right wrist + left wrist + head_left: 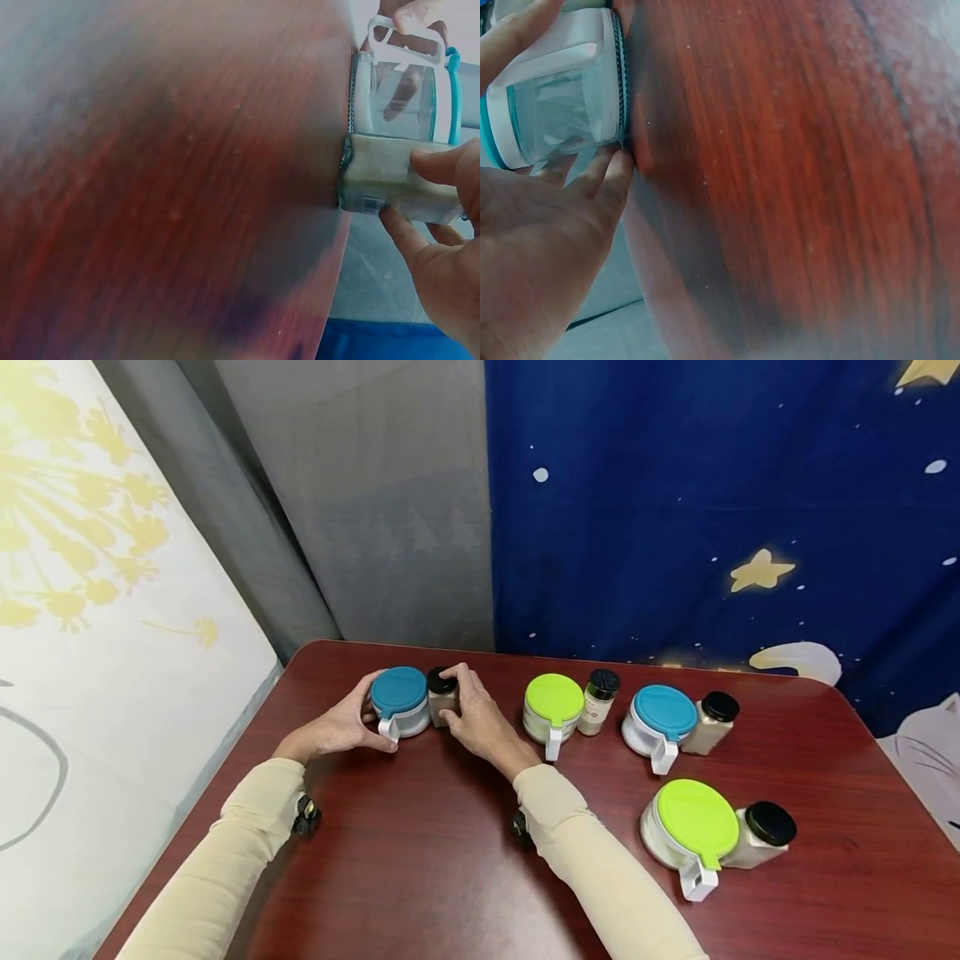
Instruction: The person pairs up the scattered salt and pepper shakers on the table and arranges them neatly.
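A clear jar with a blue lid and white handle stands near the back left of the table. My left hand holds it from the left, with the thumb by the handle and the fingers behind; the left wrist view shows the jar's clear wall. Close against its right side stands a square seasoning bottle with a black cap. My right hand grips that bottle between thumb and fingers. Pale contents show through the bottle's side in the right wrist view. Both bases appear to rest on the tabletop.
Rightward on the reddish table stand a green-lidded jar beside a black-capped shaker, another blue-lidded jar beside a square bottle, and nearer, a larger green-lidded jar beside another bottle. Curtains hang behind.
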Demonstrator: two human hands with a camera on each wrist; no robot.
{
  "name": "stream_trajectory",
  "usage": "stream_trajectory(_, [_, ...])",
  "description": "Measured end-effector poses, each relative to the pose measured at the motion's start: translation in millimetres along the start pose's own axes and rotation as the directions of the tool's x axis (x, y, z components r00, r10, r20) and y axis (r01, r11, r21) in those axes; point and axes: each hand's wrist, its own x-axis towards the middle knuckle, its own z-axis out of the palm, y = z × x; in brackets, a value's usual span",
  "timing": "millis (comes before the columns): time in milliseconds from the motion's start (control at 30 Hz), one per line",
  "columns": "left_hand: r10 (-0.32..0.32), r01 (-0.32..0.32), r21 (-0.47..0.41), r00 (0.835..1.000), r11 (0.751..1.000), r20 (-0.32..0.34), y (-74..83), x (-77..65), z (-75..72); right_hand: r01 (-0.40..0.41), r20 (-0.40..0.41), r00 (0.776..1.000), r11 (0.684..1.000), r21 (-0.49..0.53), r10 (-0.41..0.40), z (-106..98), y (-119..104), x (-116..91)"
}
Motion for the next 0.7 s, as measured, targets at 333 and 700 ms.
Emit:
stream_trajectory(333, [-0.001, -0.001, -0.029, 0.996, 1.0, -0.086, -2.4, -4.2, 5.7, -0.036, -0.048, 0.998, 0.997, 0.063, 0.039, 1, -1, -4])
stream_trajectory(700, [0.045, -0.039, 0.042, 0.988, 0.998, -0.145, 9.6, -20.7, 11.2, 0.022, -0.08, 0.997, 0.995, 0.095, -0.014, -9, -17, -18])
